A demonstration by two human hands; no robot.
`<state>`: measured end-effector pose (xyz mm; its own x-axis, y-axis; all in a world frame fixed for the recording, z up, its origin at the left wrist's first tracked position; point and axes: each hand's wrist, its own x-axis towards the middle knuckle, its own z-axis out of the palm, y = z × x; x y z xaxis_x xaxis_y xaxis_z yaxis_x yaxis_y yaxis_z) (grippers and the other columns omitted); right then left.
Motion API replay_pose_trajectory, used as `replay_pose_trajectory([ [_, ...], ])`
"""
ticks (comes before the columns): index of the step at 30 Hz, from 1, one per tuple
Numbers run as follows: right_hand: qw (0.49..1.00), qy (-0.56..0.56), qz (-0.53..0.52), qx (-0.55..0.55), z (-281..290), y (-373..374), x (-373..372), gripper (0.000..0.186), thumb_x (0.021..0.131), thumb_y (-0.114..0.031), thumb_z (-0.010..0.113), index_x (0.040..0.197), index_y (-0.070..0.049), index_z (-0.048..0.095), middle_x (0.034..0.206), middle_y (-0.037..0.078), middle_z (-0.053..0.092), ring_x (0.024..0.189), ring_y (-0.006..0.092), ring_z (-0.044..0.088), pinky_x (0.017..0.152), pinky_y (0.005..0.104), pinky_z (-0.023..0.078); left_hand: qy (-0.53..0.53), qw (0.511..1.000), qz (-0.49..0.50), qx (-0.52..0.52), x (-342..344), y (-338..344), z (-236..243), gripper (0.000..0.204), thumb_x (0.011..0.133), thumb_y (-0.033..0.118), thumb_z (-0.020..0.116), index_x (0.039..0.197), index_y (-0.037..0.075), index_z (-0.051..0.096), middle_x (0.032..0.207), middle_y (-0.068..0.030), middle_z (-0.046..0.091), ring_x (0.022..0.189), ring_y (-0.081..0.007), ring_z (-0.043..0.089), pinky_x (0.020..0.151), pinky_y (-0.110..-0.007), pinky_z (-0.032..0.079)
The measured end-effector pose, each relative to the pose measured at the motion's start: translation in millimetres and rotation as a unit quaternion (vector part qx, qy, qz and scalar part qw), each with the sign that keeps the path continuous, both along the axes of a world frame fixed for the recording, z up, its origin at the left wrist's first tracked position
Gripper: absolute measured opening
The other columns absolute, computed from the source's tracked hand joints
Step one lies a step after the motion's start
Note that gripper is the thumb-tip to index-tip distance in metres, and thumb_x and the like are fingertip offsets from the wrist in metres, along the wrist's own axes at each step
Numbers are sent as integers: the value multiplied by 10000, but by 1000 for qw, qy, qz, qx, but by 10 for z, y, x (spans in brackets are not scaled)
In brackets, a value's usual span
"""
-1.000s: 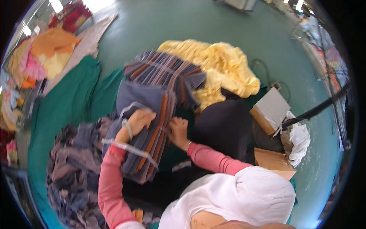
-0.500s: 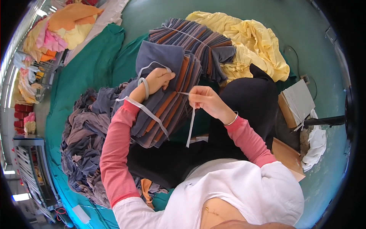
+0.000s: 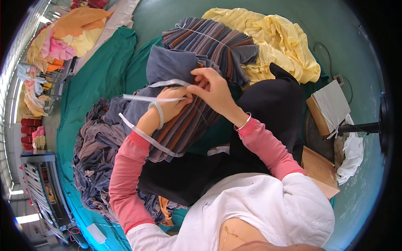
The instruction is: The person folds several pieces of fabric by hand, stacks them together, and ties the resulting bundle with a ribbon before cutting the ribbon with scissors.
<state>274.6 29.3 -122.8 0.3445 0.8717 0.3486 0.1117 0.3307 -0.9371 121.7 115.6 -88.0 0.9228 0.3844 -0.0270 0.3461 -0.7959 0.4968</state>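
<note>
A thick stack of cut grey, brown and rust fabric pieces (image 3: 171, 62) lies in front of me, crossed by white straps (image 3: 145, 136). My left hand (image 3: 167, 108) is closed on a white strap at the stack's middle. Just right of it my right hand (image 3: 211, 90) reaches over the stack, thumb at the strap and fingers bent; what lies between its fingertips is hard to make out. Behind is a second tied stack (image 3: 201, 35) of similar pieces.
Yellow fabric (image 3: 284, 50) lies at the back right, a loose grey-brown cloth heap (image 3: 96, 159) at my left, on green sheeting (image 3: 96, 71). Cardboard pieces (image 3: 318, 167) and a black pole (image 3: 360, 127) are at right. Colourful cloth piles (image 3: 71, 29) and metal racks (image 3: 42, 192) stand far left.
My right hand has moved up and left from the stack's right side, where it pinched a hanging strap end, to beside my left hand. A strap end now lies leftward across the stack.
</note>
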Motion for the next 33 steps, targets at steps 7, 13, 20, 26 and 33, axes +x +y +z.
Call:
replay_pose_trajectory([
  [7, 965, 205, 158, 31, -221, 48, -51, 89, 831, -85, 594, 858, -22, 536, 787, 44, 558, 735, 151, 570, 697, 269, 457, -43, 998, -19, -43, -6, 18, 70, 99, 773, 101, 602, 812, 18, 638, 788, -122, 640, 745, -268, 604, 702, -338, 464],
  [13, 931, 327, 163, -28, -230, -133, 59, 125, 817, -10, 577, 932, -24, 531, 674, -27, 475, 602, 44, 481, 531, 188, 393, -121, 930, 138, -317, 17, -12, 73, 47, 770, -1, 624, 792, -27, 591, 800, -72, 651, 757, -121, 611, 705, -217, 471],
  [20, 969, -232, -85, 12, -330, -160, -212, 363, 694, -110, 685, 1010, -97, 505, 679, 44, 553, 653, 211, 553, 710, 305, 332, -97, 959, 102, -245, 78, -29, 16, 44, 775, -49, 594, 799, -27, 565, 779, -61, 609, 752, -101, 595, 681, -199, 475],
  [26, 968, -240, -75, -20, -302, -160, -201, 265, 702, -69, 662, 908, -110, 500, 665, 8, 578, 603, 196, 538, 650, 299, 319, -87, 970, 166, -154, 99, -71, 17, 48, 765, -63, 566, 796, -27, 565, 756, -71, 619, 725, -119, 622, 639, -209, 488],
  [33, 948, -281, -138, 55, -383, -135, -247, 123, 680, -59, 665, 785, -103, 620, 682, 15, 553, 618, 188, 515, 663, 305, 333, -53, 980, 185, -41, 172, -60, 34, 70, 739, 8, 597, 785, -33, 563, 663, -113, 619, 639, -165, 645, 577, -243, 485],
])
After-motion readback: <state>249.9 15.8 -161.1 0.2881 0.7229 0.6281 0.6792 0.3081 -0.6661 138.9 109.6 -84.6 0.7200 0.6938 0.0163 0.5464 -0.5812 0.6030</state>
